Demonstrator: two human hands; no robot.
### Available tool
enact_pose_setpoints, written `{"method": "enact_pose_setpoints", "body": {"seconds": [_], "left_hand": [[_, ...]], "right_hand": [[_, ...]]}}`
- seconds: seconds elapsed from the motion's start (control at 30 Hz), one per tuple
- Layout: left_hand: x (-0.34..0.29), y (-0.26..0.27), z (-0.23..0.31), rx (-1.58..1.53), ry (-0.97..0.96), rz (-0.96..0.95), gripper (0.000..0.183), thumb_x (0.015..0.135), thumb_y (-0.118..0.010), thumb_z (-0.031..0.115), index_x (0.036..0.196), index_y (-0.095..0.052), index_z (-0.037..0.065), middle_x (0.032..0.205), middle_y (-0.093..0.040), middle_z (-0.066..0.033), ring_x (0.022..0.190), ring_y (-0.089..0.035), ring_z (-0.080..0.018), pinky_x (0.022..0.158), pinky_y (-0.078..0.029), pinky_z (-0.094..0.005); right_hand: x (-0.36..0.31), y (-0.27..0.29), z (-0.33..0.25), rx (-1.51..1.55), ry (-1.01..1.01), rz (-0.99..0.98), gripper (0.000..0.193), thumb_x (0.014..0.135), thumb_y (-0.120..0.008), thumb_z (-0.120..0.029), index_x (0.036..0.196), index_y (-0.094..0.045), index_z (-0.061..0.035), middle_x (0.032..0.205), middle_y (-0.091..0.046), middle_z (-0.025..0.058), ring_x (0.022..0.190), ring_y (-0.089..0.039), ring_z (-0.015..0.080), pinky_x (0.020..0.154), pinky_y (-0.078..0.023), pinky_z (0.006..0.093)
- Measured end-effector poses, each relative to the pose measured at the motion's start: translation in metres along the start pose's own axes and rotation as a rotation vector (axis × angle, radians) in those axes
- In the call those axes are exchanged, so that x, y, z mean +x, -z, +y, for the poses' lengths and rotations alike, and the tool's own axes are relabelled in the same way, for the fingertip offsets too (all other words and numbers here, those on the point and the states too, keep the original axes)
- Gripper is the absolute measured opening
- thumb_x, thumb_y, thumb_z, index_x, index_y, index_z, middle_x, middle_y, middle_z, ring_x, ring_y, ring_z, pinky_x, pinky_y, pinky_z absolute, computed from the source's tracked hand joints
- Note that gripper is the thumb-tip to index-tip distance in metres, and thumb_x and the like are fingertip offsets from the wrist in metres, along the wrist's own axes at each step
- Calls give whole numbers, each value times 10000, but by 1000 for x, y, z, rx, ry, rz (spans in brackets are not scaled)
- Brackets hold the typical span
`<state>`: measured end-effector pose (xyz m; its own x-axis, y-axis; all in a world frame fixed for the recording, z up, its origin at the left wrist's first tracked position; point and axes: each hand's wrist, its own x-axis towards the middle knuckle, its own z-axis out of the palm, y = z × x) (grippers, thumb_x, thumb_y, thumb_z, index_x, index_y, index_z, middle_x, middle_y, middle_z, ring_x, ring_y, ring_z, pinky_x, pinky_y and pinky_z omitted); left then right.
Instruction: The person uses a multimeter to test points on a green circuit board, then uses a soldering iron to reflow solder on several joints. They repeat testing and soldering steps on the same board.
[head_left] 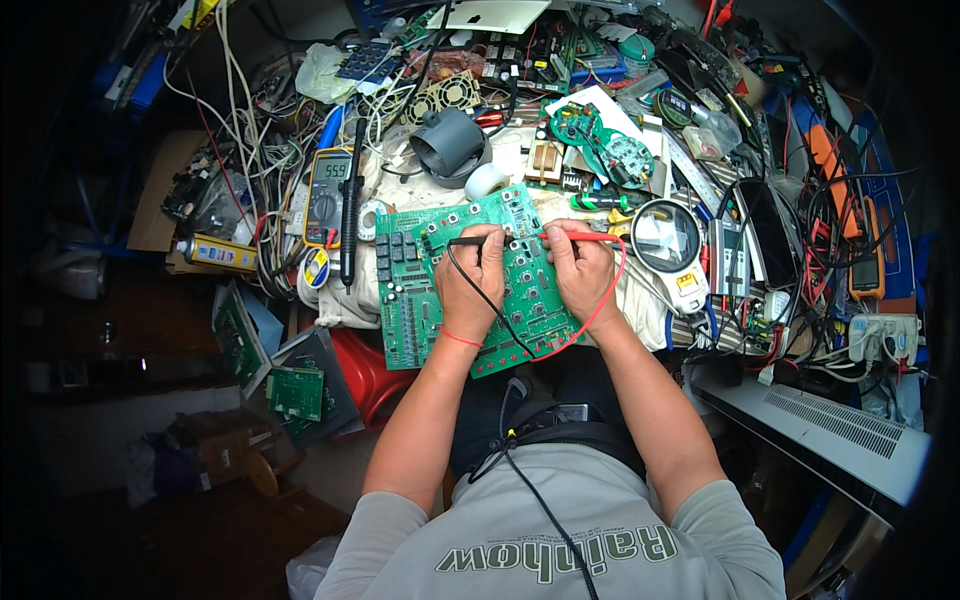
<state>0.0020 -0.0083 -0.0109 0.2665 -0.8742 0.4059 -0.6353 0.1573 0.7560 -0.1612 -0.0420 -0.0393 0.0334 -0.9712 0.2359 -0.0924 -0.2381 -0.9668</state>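
A large green circuit board [408, 300] lies tilted across the front of the bench, with black relays at its left and several push buttons on it. My left hand [470, 282] is closed around a black test probe [466, 241] over the middle of the board. In my right hand [583, 275] a red test probe [595, 237] is gripped, pointing left at the board's upper right. Whether the tips touch the board is too small to tell. Their black and red leads loop down over the board. Beyond its left corner stands a yellow multimeter [327, 196] with a lit display.
Right of the board lies a magnifier lamp [667, 237]. Behind it are a grey pipe fitting [447, 142], a tape roll [487, 182], a green-handled screwdriver [600, 201] and round green boards [625, 160]. Tangled cables [265, 180] crowd the left; a power strip [884, 338] sits right.
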Motion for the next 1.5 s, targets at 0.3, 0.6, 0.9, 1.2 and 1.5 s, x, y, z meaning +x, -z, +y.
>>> {"method": "enact_pose_setpoints", "body": {"seconds": [0.3, 0.6, 0.9, 1.2, 1.5], "left_hand": [[0, 0, 0, 1, 8, -2, 200, 1084, -655, 241, 1055, -733, 59, 905, -783, -137, 800, -747, -350, 717, -560, -444], [0, 0, -1, 11, 4, 0, 204, 1085, -653, 246, 1053, -733, 61, 899, -782, -139, 796, -747, -355, 712, -560, -448], [0, 0, -2, 11, 9, -8, 204, 1081, -657, 242, 1049, -736, 57, 902, -783, -142, 802, -748, -363, 713, -561, -454], [0, 0, -1, 12, -10, 2, 206, 1081, -658, 248, 1046, -737, 61, 897, -782, -137, 801, -747, -358, 718, -561, -451], [0, 0, 1, 12, -6, 2, 201, 1078, -662, 242, 1040, -736, 59, 894, -782, -137, 801, -750, -351, 715, -562, -443]], "right_hand": [[0, 0, -1, 1, -9, 4, 208, 1080, -674, -185, 1066, -731, 14, 840, -749, 127, 753, -722, 238, 709, -566, 357], [0, 0, -1, -5, -8, 5, 211, 1079, -677, -191, 1067, -731, 13, 832, -749, 129, 743, -719, 239, 704, -565, 358], [0, 0, 1, -3, -1, -2, 208, 1082, -677, -189, 1079, -722, 13, 827, -749, 129, 740, -723, 238, 697, -567, 357], [1, 0, 3, -4, 12, -2, 205, 1079, -677, -185, 1073, -726, 14, 819, -750, 130, 726, -723, 238, 689, -568, 357], [2, 0, 3, -7, 10, -5, 202, 1075, -681, -181, 1064, -730, 14, 821, -752, 130, 730, -725, 243, 689, -569, 356]]}}
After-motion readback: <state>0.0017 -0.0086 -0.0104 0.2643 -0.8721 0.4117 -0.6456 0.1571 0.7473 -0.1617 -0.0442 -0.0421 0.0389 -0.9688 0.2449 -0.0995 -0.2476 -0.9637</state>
